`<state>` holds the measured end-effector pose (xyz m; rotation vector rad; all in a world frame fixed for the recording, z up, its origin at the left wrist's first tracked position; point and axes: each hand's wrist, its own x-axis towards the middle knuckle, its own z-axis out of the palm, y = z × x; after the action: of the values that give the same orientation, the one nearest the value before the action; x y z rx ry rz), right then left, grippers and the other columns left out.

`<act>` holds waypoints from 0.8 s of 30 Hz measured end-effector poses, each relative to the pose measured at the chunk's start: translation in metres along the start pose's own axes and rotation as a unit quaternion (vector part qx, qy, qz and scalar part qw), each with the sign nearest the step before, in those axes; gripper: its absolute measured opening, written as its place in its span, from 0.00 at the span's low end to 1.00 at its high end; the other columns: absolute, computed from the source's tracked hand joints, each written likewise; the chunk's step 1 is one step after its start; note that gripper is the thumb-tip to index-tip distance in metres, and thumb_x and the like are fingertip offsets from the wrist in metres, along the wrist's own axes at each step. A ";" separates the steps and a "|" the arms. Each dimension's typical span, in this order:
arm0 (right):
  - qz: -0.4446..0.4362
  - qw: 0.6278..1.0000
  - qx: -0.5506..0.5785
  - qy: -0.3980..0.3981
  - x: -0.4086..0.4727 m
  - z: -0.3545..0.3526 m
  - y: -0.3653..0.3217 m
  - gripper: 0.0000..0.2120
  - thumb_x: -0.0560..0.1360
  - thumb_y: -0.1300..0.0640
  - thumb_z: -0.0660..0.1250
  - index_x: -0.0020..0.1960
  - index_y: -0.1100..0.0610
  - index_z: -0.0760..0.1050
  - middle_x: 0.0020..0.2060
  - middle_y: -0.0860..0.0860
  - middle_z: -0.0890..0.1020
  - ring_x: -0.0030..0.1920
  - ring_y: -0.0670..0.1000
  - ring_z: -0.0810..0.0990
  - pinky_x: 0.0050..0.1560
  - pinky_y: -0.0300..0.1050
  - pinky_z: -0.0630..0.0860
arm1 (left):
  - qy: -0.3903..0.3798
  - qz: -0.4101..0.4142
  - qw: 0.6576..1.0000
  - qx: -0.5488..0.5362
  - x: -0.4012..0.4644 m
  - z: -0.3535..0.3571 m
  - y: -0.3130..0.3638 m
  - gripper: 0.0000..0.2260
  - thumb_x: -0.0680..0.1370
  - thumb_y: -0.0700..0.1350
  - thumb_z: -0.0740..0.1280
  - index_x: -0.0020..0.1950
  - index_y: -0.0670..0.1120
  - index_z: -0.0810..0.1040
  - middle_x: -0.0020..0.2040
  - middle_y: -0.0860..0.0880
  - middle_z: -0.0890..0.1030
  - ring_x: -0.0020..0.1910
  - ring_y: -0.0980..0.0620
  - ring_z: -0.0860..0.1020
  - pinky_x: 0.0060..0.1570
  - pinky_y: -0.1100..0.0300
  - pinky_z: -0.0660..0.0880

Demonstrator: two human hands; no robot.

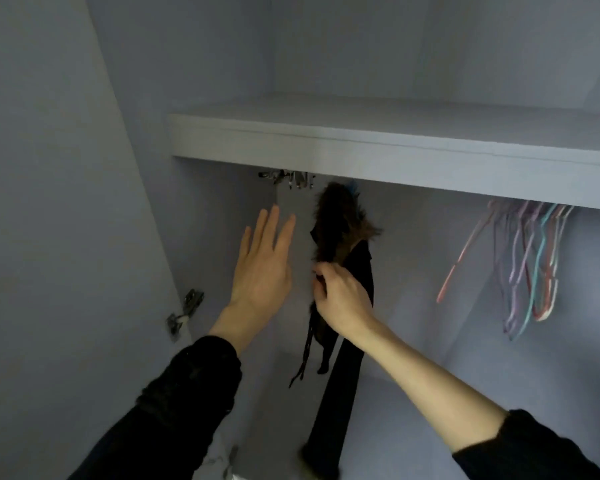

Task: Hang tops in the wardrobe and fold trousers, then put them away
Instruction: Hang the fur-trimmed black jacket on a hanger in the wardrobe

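Black top with brown fur trim, hanging inside the wardrobe just under the front edge of the shelf, left of the middle. A small blue bit of its hanger showing at the top, right below the shelf. One long black sleeve falling down toward the bottom edge of the view, with a thin black lace dangling on the left side.

Right hand on the front of the top, below the fur, fingers curled and pinching the fabric. Left hand raised just beside the top on its left, not touching, fingers straight and together, palm facing the wardrobe, holding nothing. Both arms in black sleeves, the right one pushed up the forearm.

Bunch of empty coloured hangers, pink, purple, teal and red, hanging under the shelf toward its right end, well apart from the top. Metal door hinge on the left wall of the wardrobe. Metal clips under the shelf, just left of the top.
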<state>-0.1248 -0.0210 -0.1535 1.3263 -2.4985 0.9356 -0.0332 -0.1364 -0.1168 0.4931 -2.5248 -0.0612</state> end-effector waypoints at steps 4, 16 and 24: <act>-0.040 0.986 -0.002 -0.163 -0.034 0.025 -0.024 0.15 0.80 0.53 0.56 0.65 0.57 0.70 0.58 0.55 0.79 0.57 0.58 0.78 0.52 0.50 0.75 | -0.064 -0.109 0.991 -0.043 -0.080 0.018 -0.006 0.23 0.80 0.39 0.56 0.75 0.45 0.59 0.76 0.45 0.59 0.75 0.48 0.54 0.70 0.55 0.54; -0.281 0.809 -0.030 -0.515 -0.225 0.129 -0.146 0.14 0.79 0.49 0.58 0.62 0.53 0.72 0.60 0.54 0.79 0.60 0.57 0.76 0.58 0.46 0.72 | -0.132 -0.546 0.826 0.043 -0.425 -0.030 0.016 0.20 0.81 0.43 0.54 0.74 0.49 0.61 0.69 0.49 0.69 0.67 0.48 0.68 0.60 0.56 0.65; -0.489 0.669 -0.023 -0.559 -0.400 0.136 -0.278 0.14 0.80 0.50 0.57 0.59 0.55 0.74 0.56 0.54 0.80 0.58 0.56 0.76 0.54 0.47 0.73 | -0.072 -0.734 0.671 0.074 -0.639 -0.109 0.092 0.19 0.81 0.48 0.54 0.73 0.49 0.64 0.67 0.48 0.72 0.64 0.47 0.71 0.59 0.54 0.68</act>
<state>0.3519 0.0607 -0.3008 3.3094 -1.4859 -0.3686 0.4901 0.1851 -0.3441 2.4806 -1.5431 -0.4904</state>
